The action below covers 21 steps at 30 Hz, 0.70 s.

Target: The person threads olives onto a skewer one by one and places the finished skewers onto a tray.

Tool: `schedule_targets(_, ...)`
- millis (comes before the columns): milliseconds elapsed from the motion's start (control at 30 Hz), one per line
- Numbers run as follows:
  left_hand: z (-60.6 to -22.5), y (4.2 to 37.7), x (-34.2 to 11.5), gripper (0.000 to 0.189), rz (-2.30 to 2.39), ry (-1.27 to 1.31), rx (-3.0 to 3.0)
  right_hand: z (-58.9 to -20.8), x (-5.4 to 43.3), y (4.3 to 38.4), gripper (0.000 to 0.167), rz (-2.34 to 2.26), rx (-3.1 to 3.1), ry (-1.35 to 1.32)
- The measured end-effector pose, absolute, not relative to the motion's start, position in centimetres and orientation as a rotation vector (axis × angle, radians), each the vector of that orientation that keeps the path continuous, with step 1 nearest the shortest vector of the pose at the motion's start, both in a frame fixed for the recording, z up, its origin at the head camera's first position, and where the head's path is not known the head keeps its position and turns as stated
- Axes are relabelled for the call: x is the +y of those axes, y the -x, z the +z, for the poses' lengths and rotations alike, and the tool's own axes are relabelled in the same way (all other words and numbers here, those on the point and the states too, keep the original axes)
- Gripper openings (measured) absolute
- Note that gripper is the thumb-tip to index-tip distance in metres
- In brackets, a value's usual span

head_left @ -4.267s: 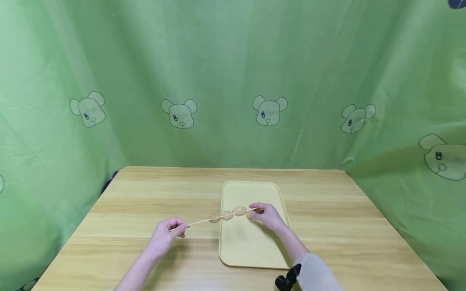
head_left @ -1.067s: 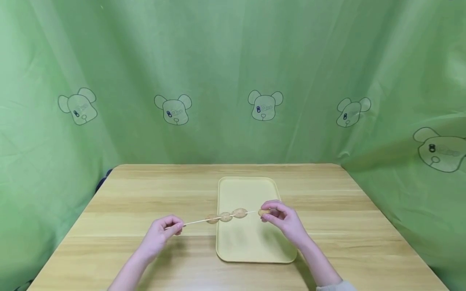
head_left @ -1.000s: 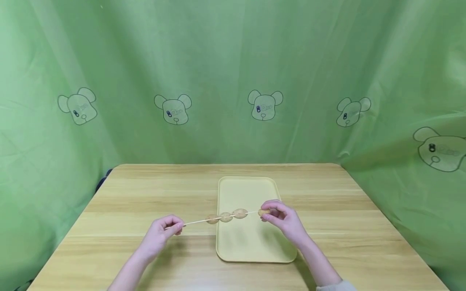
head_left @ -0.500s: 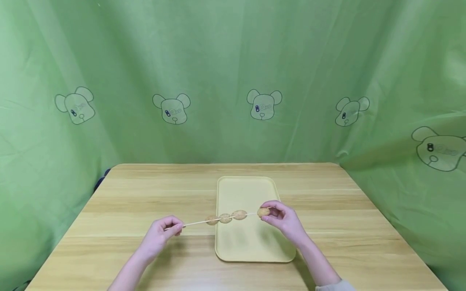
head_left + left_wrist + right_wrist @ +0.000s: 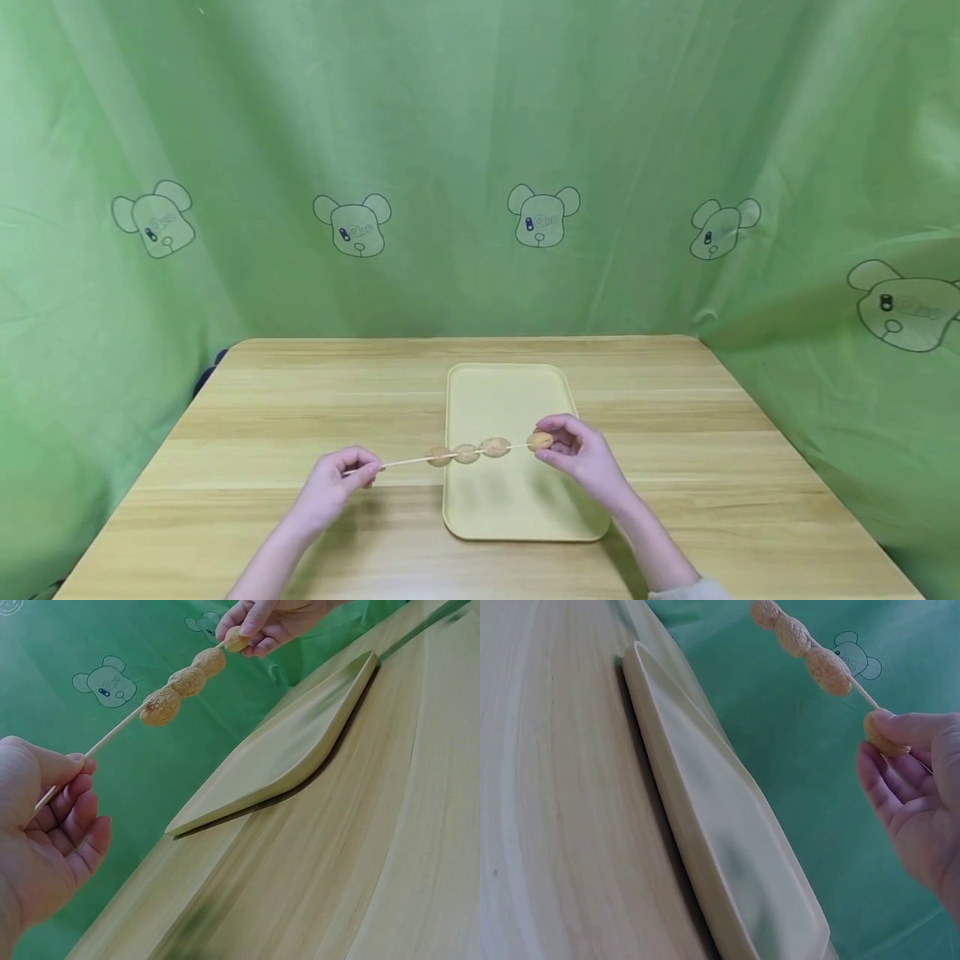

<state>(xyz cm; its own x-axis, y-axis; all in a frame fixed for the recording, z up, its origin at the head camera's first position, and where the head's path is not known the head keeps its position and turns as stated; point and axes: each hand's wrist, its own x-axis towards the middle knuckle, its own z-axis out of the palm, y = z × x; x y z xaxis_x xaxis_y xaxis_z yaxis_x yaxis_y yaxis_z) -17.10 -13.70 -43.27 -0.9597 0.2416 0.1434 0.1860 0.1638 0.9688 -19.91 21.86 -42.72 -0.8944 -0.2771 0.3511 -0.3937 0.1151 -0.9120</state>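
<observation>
My left hand (image 5: pixel 335 486) pinches the bare end of a thin wooden skewer (image 5: pixel 114 738) between thumb and fingers. Three tan, rough-skinned oval balls, food-like in look, sit side by side along it; the biggest-looking one in the left wrist view is the leftmost ball (image 5: pixel 160 707). At the skewer's right end, my right hand (image 5: pixel 587 461) pinches a fourth ball (image 5: pixel 885 735) between thumb and fingertips. A short bare length of skewer shows between this ball and the other three. Both hands hold the skewer in the air, nearly level, partly over the cream tray (image 5: pixel 525 517).
The tray is shallow, with a low raised rim, and lies lengthwise on the wood-grain table (image 5: pixel 300 400). A green curtain (image 5: pixel 450 125) with bear-head prints hangs behind the table and along both sides.
Earlier the fourth ball was just below the skewer near the third ball; now it is in line at the skewer's right end. Over the last second it shifts slightly left.
</observation>
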Motion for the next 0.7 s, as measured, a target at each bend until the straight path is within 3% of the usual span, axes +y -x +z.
schedule_targets(700,-42.79,17.18,-12.79,0.017,1.983,-0.368,2.382,-42.12,21.07,19.86,0.028,1.946,-2.122,-0.691)
